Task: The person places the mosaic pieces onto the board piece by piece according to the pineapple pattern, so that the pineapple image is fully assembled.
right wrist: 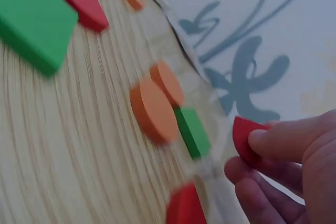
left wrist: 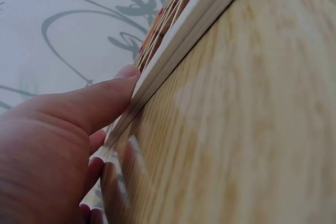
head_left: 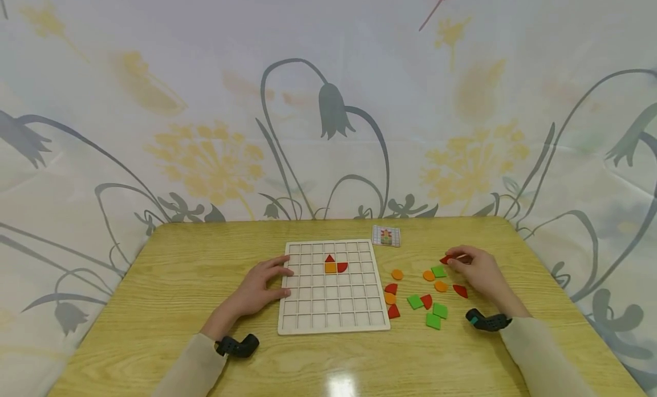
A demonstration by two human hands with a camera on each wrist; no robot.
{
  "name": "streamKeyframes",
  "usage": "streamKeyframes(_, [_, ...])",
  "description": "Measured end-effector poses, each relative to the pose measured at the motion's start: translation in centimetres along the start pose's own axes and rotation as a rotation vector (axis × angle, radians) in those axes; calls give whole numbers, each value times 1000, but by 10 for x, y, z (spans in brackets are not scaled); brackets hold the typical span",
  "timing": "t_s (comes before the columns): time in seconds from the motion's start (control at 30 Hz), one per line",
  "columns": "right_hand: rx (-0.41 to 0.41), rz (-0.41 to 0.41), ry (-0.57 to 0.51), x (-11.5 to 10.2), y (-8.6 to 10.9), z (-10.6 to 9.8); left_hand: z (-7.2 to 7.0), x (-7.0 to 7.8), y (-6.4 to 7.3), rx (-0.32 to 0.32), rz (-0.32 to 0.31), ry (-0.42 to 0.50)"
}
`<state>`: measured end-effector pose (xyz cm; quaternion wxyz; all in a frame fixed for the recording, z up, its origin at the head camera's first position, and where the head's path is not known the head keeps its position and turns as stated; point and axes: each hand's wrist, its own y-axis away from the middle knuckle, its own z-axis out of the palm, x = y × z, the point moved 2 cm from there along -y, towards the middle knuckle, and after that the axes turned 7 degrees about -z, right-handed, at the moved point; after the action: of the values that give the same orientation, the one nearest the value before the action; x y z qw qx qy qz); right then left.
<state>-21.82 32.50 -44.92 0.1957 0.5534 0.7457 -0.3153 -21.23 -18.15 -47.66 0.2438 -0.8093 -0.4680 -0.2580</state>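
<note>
My left hand (head_left: 260, 286) rests at the left edge of a white wooden grid board (head_left: 318, 332), fingertips over its rim and thumb (left wrist: 113, 98) against the side. On the board sit an orange square (head_left: 331, 267), a red triangular piece (head_left: 329, 258) above it and a red quarter-circle piece (head_left: 342, 267) to its right. Off to the right, my right hand (head_left: 477, 268) pinches a red curved-edged piece (right wrist: 242, 139) between thumb and fingers, raised over the table. Below that hand lies another red piece (head_left: 460, 291).
Loose pieces lie right of the board: orange discs (head_left: 397, 275), green squares (head_left: 433, 320) and red quarter-circles (head_left: 393, 311). A small pattern card (head_left: 377, 237) lies behind the board's right corner. The wooden table (head_left: 154, 283) ends at a flower-printed backdrop (head_left: 231, 100).
</note>
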Motion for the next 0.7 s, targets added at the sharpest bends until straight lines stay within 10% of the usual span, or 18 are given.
streamKeyframes(0.7, [-121, -175, -216, -101, -55, 126, 1, -1, -1, 10, 1, -3])
